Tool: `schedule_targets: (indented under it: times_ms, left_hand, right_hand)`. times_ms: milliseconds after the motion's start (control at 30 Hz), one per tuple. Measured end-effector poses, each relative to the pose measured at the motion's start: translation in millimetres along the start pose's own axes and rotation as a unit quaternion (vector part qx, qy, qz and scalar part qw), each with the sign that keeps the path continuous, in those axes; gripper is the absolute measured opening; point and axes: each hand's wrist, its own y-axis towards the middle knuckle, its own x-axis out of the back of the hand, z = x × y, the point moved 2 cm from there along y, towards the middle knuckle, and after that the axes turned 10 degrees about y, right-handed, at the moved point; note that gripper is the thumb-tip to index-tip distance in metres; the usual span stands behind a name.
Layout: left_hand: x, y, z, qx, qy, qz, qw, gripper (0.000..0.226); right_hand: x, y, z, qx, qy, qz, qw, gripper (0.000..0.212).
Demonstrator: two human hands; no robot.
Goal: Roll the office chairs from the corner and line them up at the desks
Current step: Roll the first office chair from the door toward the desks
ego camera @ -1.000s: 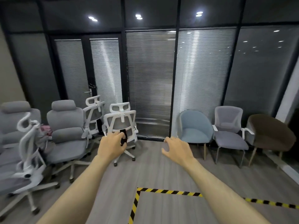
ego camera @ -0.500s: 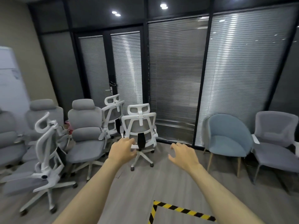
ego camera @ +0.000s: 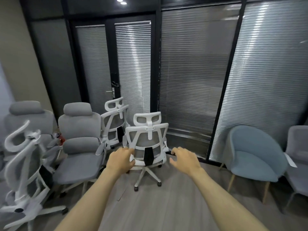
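Office chairs fill the corner from nine to twelve o'clock on the grey wood-look floor [ego camera: 160, 205]. Largest are two grey padded chairs [ego camera: 78, 147] with thick headrests at ten o'clock. At eight o'clock a white-framed chair [ego camera: 25, 172] stands side-on, blurred. A white-framed mesh chair [ego camera: 115, 125] stands against the dark door with slatted blinds [ego camera: 131, 67]. At twelve o'clock the nearest white-framed grey-mesh swivel chair [ego camera: 147, 142] shows its back: looped headrest, black lumbar strip, white five-star base on dark castors. A blue tub armchair [ego camera: 255, 154] on wooden legs sits at two o'clock. Both hands reach out with fingers loosely spread, grasping nothing: left hand [ego camera: 120, 159] at the backrest's left edge, contact unclear; right hand [ego camera: 185, 160] just beside its right edge.
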Motion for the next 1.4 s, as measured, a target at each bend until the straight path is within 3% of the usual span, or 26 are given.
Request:
schedule_targets:
  times_ms: [300, 467, 667, 900, 1133, 1267, 1400]
  left_hand:
    - [-81, 161, 33, -0.006, 0.008, 0.035, 0.999, 0.03]
    - [-132, 258, 44, 0.013, -0.002, 0.061, 0.998, 0.026]
    - [-160, 369, 67, 0.033, 0.021, 0.07, 0.997, 0.028]
    - [-209, 476, 98, 0.02, -0.037, 0.129, 0.991, 0.031]
    - [-279, 579, 123, -0.031, -0.063, 0.056, 0.996, 0.019]
    - [-326, 635, 135, -0.059, -0.048, 0.043, 0.996, 0.042]
    - [-368, 671, 134, -0.068, -0.059, 0.12, 0.989, 0.069]
  right_hand:
    - [-59, 160, -55, -0.015, 0.024, 0.019, 0.999, 0.03]
    - [-92, 270, -103, -0.062, 0.109, 0.042, 0.991, 0.029]
    - [-119, 388, -144, -0.038, 0.116, 0.057, 0.991, 0.02]
    - [-160, 512, -163, -0.007, 0.145, 0.086, 0.986, 0.031]
    - [-221, 624, -177, 0.021, 0.166, 0.113, 0.979, 0.034]
    - [-246, 681, -180, 0.016, 0.158, 0.117, 0.98, 0.04]
    - [-270, 726, -178, 0.039, 0.124, 0.149, 0.98, 0.046]
